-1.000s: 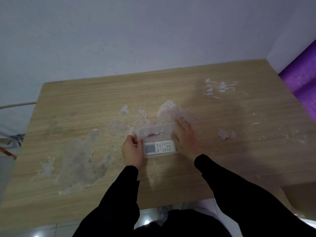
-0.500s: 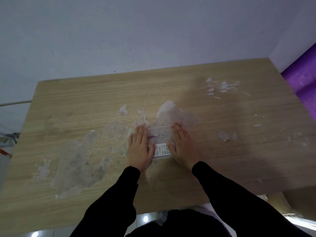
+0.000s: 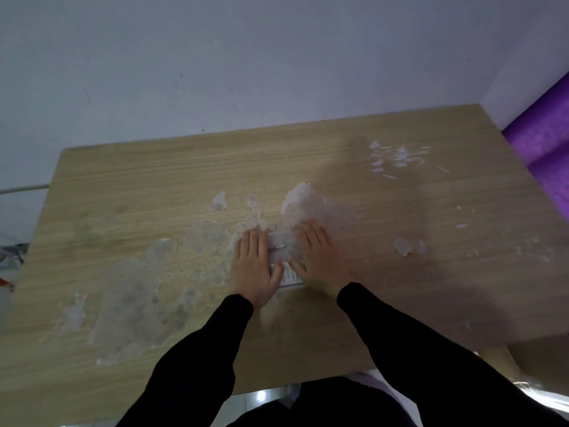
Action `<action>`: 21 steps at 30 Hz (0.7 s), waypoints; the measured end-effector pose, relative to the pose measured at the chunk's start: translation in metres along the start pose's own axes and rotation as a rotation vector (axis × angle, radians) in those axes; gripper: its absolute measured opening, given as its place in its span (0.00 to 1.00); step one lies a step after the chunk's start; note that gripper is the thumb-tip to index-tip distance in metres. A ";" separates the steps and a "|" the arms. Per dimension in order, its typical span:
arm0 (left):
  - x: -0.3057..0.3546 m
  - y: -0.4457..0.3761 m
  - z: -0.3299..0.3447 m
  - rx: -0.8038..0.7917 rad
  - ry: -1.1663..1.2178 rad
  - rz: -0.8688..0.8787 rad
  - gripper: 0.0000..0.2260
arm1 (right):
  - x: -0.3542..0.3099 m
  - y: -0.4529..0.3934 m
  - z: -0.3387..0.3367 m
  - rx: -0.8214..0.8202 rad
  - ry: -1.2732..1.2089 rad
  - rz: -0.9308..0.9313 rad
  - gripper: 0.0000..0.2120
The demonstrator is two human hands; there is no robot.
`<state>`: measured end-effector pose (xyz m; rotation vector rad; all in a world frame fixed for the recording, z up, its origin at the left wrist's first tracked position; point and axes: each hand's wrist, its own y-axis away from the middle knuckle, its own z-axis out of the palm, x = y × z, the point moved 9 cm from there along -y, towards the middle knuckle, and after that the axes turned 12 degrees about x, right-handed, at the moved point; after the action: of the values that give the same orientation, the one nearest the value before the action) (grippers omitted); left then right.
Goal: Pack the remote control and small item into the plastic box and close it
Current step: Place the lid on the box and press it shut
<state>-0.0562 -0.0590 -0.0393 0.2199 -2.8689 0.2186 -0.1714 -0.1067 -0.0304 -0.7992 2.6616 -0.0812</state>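
A clear plastic box (image 3: pixel 282 238) lies on the wooden table (image 3: pixel 154 180) near its middle. Through its lid I see the white remote control (image 3: pixel 290 276) along the near side and a small thin item with a red part (image 3: pixel 276 247) behind it. My left hand (image 3: pixel 253 268) lies flat on the left half of the lid, fingers straight and pointing away. My right hand (image 3: pixel 318 257) lies flat on the right half in the same way. Both hands cover most of the box, and neither curls around anything.
Large patches of whitish peeled residue (image 3: pixel 138 291) spread over the table left of the box, with smaller flakes (image 3: pixel 397 161) at the far right. A purple surface (image 3: pixel 542 143) borders the table's right side. A white wall stands behind.
A second ago my left hand gripped the box's left end and my right hand rested at its right. Both hands have since moved onto the lid and lie flat on it.
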 end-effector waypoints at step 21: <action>0.009 -0.015 -0.007 0.060 0.258 0.123 0.31 | 0.013 -0.002 0.015 -0.003 -0.023 0.011 0.29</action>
<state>-0.0602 -0.0737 -0.0285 0.0232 -2.6236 0.3315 -0.1748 -0.1143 -0.0486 -0.7821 2.6448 -0.0647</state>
